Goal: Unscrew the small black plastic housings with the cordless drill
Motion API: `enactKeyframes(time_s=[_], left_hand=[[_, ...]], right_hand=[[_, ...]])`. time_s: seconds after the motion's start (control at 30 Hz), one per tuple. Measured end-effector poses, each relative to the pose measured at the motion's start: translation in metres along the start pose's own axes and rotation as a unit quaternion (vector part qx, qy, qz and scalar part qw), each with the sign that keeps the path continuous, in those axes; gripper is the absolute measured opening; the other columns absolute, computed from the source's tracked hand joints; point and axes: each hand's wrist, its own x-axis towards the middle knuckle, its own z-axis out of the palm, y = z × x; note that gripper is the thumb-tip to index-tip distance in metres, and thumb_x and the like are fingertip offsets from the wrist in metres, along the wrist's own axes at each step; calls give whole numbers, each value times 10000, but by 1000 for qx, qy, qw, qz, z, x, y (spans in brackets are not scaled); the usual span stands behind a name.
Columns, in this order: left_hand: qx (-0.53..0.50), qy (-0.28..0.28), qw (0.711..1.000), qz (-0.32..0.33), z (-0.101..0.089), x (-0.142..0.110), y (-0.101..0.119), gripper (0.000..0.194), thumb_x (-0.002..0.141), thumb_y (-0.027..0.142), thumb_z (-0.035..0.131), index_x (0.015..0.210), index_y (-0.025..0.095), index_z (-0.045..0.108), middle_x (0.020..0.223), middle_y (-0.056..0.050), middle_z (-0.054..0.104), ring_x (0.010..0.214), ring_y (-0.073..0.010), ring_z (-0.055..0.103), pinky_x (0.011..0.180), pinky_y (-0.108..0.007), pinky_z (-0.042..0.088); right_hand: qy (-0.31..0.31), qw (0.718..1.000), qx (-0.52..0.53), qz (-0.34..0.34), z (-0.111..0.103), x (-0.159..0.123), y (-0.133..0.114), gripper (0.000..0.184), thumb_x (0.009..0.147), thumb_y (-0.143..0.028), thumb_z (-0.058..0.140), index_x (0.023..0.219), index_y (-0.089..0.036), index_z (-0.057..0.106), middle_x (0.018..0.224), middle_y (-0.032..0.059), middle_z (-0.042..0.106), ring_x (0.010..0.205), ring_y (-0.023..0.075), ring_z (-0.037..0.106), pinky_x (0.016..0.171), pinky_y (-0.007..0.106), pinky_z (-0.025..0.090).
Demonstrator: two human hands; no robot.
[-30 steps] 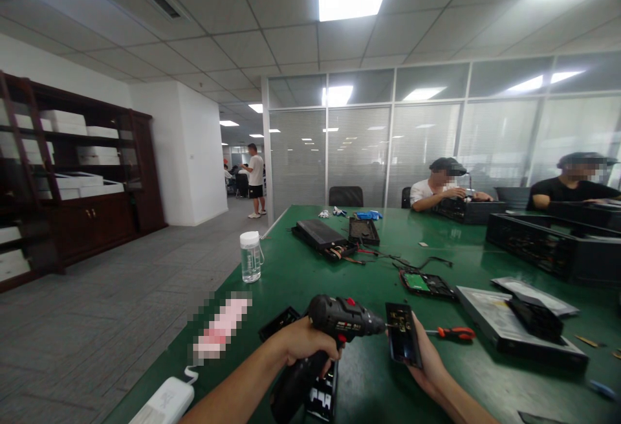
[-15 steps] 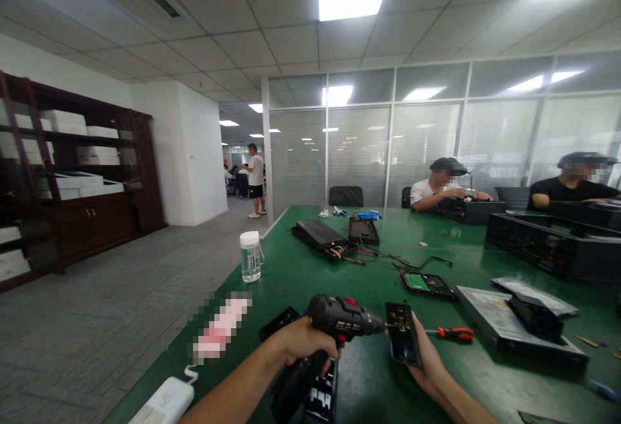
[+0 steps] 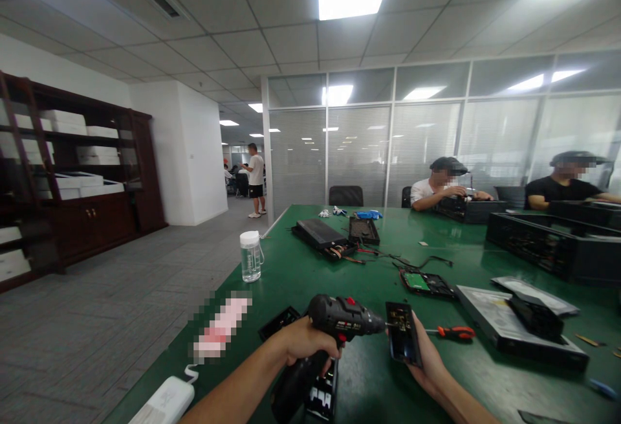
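My left hand (image 3: 308, 341) is wrapped round the grip of a black cordless drill (image 3: 342, 317) with red buttons. The drill points right, and its thin bit meets the face of a black rectangular casing (image 3: 402, 333) with gold-coloured metal parts inside. My right hand (image 3: 425, 356) holds that casing tilted up from behind, so most of its fingers are hidden. Under the drill lies another black casing with silvery parts (image 3: 322, 397). A further black piece (image 3: 278, 323) lies beyond my left wrist. Right of the casing is a screwdriver (image 3: 455, 333) with a red and black handle.
On the green table (image 3: 272, 262) stand a clear bottle (image 3: 251, 257) and a white power strip (image 3: 165, 402). Black equipment with cables (image 3: 321, 237), a green circuit board (image 3: 418, 283), a metal-topped unit (image 3: 504, 320) and a large black case (image 3: 553, 243) lie further off. Two co-workers sit at the far right.
My hands, the drill and the casing stay almost still. At the far right, the co-worker in black has shifted slightly to the left.
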Motion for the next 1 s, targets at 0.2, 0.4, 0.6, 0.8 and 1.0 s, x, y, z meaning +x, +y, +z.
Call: enactKeyframes(time_s=[0.2,0.4,0.6,0.8,1.0], left_hand=[[3,-2,1000,6,0,0,0,166,527,217,556,644,104,585,465,9,512,414,-120,483,447,-251,381],[-2,2,1000,13,2,-1,2,172,528,222,556,650,105,585,475,10,513,418,-121,484,451,-256,387],[-1,4,1000,-3,2,-2,3,164,517,215,553,634,103,582,463,13,506,414,-119,480,447,-251,381],[-6,2,1000,-5,1,0,1,172,516,228,565,643,112,581,459,19,507,407,-116,480,440,-243,378],[-4,-4,1000,-10,1,-1,3,165,521,221,557,643,111,580,466,19,510,413,-114,481,446,-243,378]], right_hand=[[1,1000,4,-13,0,1,1,371,685,-458,601,913,-166,592,761,33,659,763,219,618,654,332,498],[5,1000,8,-4,-1,1,1,371,689,-452,602,918,-160,587,751,36,659,756,216,619,646,323,496],[7,1000,9,-4,-2,4,2,387,685,-456,602,933,-159,582,792,35,661,728,199,620,619,297,492],[5,1000,-1,-8,-2,3,2,394,674,-465,607,932,-167,585,774,31,660,700,203,622,593,300,492],[9,1000,1,2,0,2,0,404,667,-462,614,935,-161,583,776,39,660,710,214,622,592,311,493]])
